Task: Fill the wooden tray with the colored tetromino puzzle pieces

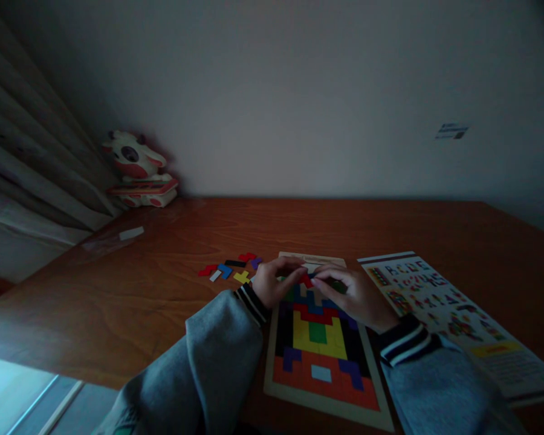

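A wooden block puzzle board (324, 406) lies in front of me, its lower part filled with red, yellow, green, purple, black and blue pieces. Over its upper part, my left hand (275, 283) and my right hand (354, 295) meet from either side. Between their fingertips is a small red puzzle piece (306, 280), which both seem to pinch. My fingers partly cover it, along with some of the board's top rows. Left of the board lie several loose pieces, among them a yellow piece (242, 277), a blue piece (225, 271) and a black bar (235, 263).
To the right of the board lies a printed pattern sheet (469, 329). A cow-shaped toy (138, 172) stands at the table's far left corner, near a curtain (31, 145). The brown wooden table (172, 314) meets the wall at its back edge.
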The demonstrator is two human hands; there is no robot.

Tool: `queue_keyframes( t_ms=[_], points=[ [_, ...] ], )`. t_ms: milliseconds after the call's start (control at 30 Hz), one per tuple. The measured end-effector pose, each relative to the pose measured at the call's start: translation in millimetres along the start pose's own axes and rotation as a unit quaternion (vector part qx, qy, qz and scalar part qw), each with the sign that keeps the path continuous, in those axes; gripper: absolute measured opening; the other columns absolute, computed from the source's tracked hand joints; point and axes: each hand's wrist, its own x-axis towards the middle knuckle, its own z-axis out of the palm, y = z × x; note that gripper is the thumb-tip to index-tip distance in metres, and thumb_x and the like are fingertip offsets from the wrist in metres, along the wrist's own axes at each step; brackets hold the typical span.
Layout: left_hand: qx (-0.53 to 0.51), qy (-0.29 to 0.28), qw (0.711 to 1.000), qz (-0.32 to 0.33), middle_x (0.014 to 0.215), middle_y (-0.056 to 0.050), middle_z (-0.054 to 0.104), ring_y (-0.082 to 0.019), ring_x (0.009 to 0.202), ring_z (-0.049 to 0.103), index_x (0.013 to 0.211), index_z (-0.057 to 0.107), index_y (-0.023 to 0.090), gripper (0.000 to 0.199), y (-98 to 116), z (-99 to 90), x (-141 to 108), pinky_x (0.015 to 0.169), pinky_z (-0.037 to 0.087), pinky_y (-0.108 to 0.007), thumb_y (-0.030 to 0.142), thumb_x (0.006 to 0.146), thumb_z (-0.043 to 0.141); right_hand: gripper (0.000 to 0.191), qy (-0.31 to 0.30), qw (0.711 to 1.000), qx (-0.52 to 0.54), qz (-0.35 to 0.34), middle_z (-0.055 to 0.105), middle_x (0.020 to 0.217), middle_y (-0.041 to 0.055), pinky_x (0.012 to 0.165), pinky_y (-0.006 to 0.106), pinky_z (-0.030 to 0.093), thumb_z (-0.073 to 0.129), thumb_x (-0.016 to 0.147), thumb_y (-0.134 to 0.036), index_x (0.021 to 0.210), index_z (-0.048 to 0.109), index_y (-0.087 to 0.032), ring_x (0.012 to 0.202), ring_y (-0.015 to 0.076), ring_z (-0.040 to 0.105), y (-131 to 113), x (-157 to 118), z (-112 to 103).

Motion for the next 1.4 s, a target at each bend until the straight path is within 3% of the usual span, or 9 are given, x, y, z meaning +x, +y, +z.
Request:
queue_keyframes(
  t_ms=[133, 333, 400, 533, 700, 967, 1133, 1400],
  points=[
    [-0.081, -0.003, 0.995, -0.061, 0.089, -0.010, 0.075, -0.017, 0.078, 0.071, 0.096, 0.070, 0.012, 0.034, -8.0, 0.7, 2.3, 0.073, 0.058, -0.030, 0.043, 0.083, 0.070, 0.020, 0.003, 0.999, 0.026, 0.039, 0.075, 0.099, 0.0042, 0.085, 0.037, 0.056, 0.059, 0.089, -0.039, 0.091, 0.073, -0.025, 0.093, 0.0208, 0.069, 5.2, -1.2, 2.4],
    [-0.121, 0.071, 0.983, -0.119, 0.090, -0.009, 0.074, -0.017, 0.079, 0.070, 0.095, 0.067, 0.013, 0.038, -8.7, -4.0, 7.6, 0.074, 0.057, -0.029, 0.048, 0.081, 0.070, 0.029, 0.094, 0.978, 0.149, 0.115, 0.076, 0.092, 0.0067, 0.075, 0.034, 0.058, 0.065, 0.084, -0.047, 0.096, 0.070, -0.021, 0.082, 0.0199, 0.071, 26.6, -0.8, 1.4],
    [-0.123, 0.085, 0.980, -0.128, 0.090, -0.009, 0.073, -0.017, 0.078, 0.070, 0.096, 0.066, 0.013, 0.039, -9.7, -4.6, 8.7, 0.072, 0.057, -0.028, 0.049, 0.081, 0.070, 0.030, 0.097, 0.976, 0.154, 0.123, 0.076, 0.094, 0.0067, 0.074, 0.034, 0.059, 0.064, 0.084, -0.047, 0.098, 0.071, -0.022, 0.083, 0.0203, 0.072, 29.3, -0.6, -2.8],
    [-0.114, 0.083, 0.981, -0.130, 0.089, -0.008, 0.072, -0.015, 0.075, 0.068, 0.097, 0.065, 0.013, 0.040, -13.8, -4.3, 8.8, 0.070, 0.056, -0.028, 0.049, 0.080, 0.070, 0.028, 0.045, 0.990, 0.096, 0.096, 0.075, 0.107, 0.0050, 0.083, 0.039, 0.058, 0.059, 0.087, -0.045, 0.102, 0.074, -0.026, 0.096, 0.0225, 0.071, 29.1, -1.2, -9.4],
    [-0.097, 0.055, 0.985, -0.132, 0.088, -0.008, 0.071, -0.014, 0.071, 0.067, 0.097, 0.064, 0.013, 0.038, -16.0, -4.9, 6.7, 0.065, 0.055, -0.026, 0.048, 0.082, 0.068, 0.026, -0.038, 0.995, 0.029, 0.091, 0.076, 0.100, 0.0039, 0.081, 0.036, 0.057, 0.057, 0.089, -0.043, 0.101, 0.072, -0.026, 0.090, 0.0211, 0.071, 29.9, -3.3, -7.2],
    [-0.059, 0.038, 0.989, -0.128, 0.077, -0.005, 0.069, -0.015, 0.066, 0.065, 0.095, 0.065, 0.013, 0.036, -13.5, -5.6, 6.4, 0.062, 0.053, -0.025, 0.048, 0.084, 0.065, 0.022, -0.053, 0.996, -0.049, 0.052, 0.073, 0.086, 0.0038, 0.071, 0.032, 0.054, 0.058, 0.089, -0.040, 0.096, 0.070, -0.024, 0.075, 0.0183, 0.068, 34.2, -3.9, -3.7],
    [-0.050, 0.039, 0.989, -0.131, 0.078, -0.006, 0.070, -0.015, 0.066, 0.066, 0.097, 0.065, 0.013, 0.037, -14.4, -5.6, 5.5, 0.062, 0.053, -0.026, 0.048, 0.084, 0.065, 0.014, -0.069, 0.993, -0.095, -0.016, 0.070, 0.093, 0.0046, 0.083, 0.038, 0.052, 0.061, 0.088, -0.034, 0.089, 0.071, -0.025, 0.092, 0.0215, 0.066, 29.7, -3.0, -7.8],
    [-0.040, 0.037, 0.991, -0.121, 0.078, -0.005, 0.069, -0.014, 0.064, 0.065, 0.097, 0.066, 0.013, 0.036, -16.0, -5.5, 5.1, 0.061, 0.052, -0.025, 0.047, 0.086, 0.063, 0.018, -0.075, 0.993, -0.095, -0.015, 0.067, 0.094, 0.0055, 0.086, 0.040, 0.050, 0.064, 0.086, -0.041, 0.087, 0.070, -0.024, 0.093, 0.0225, 0.063, 28.9, -3.2, -8.5]
  ],
)
